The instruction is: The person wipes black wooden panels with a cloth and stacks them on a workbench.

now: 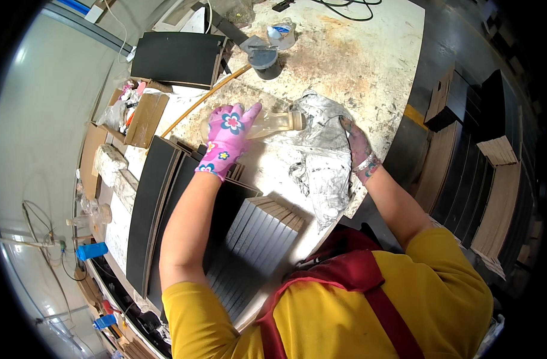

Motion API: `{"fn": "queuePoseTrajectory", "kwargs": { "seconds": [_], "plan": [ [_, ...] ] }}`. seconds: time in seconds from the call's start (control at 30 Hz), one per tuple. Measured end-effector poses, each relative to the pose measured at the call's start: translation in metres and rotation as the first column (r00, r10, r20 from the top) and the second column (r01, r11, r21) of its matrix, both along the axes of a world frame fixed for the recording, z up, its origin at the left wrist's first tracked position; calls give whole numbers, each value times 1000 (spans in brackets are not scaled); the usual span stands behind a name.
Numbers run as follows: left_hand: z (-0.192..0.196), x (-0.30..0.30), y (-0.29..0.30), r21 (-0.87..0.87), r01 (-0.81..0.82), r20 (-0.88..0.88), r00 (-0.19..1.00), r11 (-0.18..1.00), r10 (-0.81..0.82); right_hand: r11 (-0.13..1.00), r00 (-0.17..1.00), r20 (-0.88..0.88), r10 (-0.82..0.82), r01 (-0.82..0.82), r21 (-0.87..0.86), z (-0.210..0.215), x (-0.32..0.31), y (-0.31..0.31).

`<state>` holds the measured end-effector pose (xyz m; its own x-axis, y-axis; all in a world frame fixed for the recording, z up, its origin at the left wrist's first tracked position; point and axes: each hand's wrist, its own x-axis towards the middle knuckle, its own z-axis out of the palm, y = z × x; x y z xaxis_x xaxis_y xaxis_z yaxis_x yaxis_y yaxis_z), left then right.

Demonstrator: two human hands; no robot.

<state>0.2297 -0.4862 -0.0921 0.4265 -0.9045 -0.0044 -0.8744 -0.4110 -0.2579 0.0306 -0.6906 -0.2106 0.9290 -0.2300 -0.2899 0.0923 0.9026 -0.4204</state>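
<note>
My left hand (225, 139), in a pink flowered glove, is closed round a clear plastic bottle (270, 124). The bottle lies on its side, its capped neck pointing right toward a crumpled, stained white rag (322, 158). At the rag's right edge, my right hand (359, 148) wears a dirtied pink glove and grips the cloth; its fingertips are partly hidden in the folds. Both hands are over the stained pale worktable (369, 66).
Stacked dark-faced boards (255, 239) stand by my left forearm. Beyond the hands are a tub of dark stuff (264, 63), a clear container (281, 36) and a wooden stick (208, 96). An open cardboard box (147, 121) sits left. More board stacks (459, 185) stand right, beyond the table edge.
</note>
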Motion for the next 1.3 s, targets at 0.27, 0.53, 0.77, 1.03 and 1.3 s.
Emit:
{"fn": "queuePoseTrajectory", "kwargs": {
  "seconds": [0.27,0.53,0.77,1.03,1.3],
  "plan": [
    [31,1,4,-56,76,211,975,995,-63,996,988,-143,-64,55,-69,31,15,22],
    [39,-4,9,-35,130,204,972,991,-120,999,992,-119,44,-41,24,12,22,14],
    [36,6,6,1,140,227,964,990,-137,990,994,-31,101,-98,102,4,25,12],
    [39,1,-4,11,-62,-163,985,998,63,999,993,110,31,-27,-38,-6,46,17],
    [-3,69,10,-503,-624,-834,532,598,-147,991,955,296,28,-64,114,52,53,15]
  ]
}}
